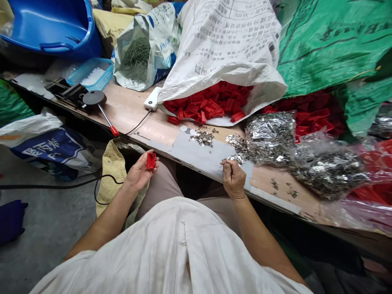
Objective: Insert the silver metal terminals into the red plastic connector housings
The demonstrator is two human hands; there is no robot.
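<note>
My left hand [139, 173] is closed around a small red plastic housing [151, 160], with its hollow side facing up, just in front of the bench edge. My right hand [234, 179] is pinched at the near edge of the grey mat [183, 147], beside a small heap of shiny metal pieces [237, 158]. Whatever lies between its fingertips is too small to make out. Another loose heap of metal pieces [202, 138] lies on the mat between the two hands.
Behind the mat, a white woven sack [226, 36] spills red plastic parts [211, 104]. Clear bags of metal pieces [271, 136] sit to the right. A hand press [92, 100] with a red-tipped lever stands left, near a blue basket [104, 75]. An open yellow sack [112, 169] hangs below.
</note>
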